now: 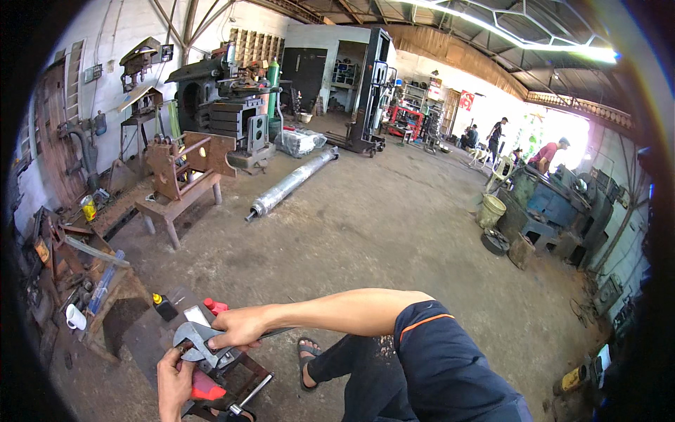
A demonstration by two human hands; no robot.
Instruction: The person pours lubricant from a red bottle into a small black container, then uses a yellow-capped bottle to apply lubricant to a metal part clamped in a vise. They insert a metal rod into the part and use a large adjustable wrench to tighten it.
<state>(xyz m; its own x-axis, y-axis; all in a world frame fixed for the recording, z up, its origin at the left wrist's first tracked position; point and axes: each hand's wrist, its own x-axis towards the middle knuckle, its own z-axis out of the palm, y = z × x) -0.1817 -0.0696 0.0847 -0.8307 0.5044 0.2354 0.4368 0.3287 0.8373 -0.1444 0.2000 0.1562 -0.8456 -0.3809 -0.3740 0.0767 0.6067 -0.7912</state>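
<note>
My right hand (242, 327) is wrapped round a large grey adjustable wrench (193, 336), close behind its head. The wrench's jaws point toward my left hand (174, 385), and its handle runs off to the right beneath my right wrist. My left fingers are closed together at the jaws, by a small brownish piece (185, 346); exactly what they pinch is hidden. Below the wrench lie a red object (207, 386) and a dark metal frame with a shiny rod (252, 394). A low dark metal bench (144, 337) is under the work.
A black bottle with a yellow cap (165, 307), a white box (197, 316) and a red container (215, 306) stand beyond my hands. Left is a cluttered wooden bench (116, 302) with a white mug (75, 317). A long metal cylinder (294, 184) lies on the floor. People work far right.
</note>
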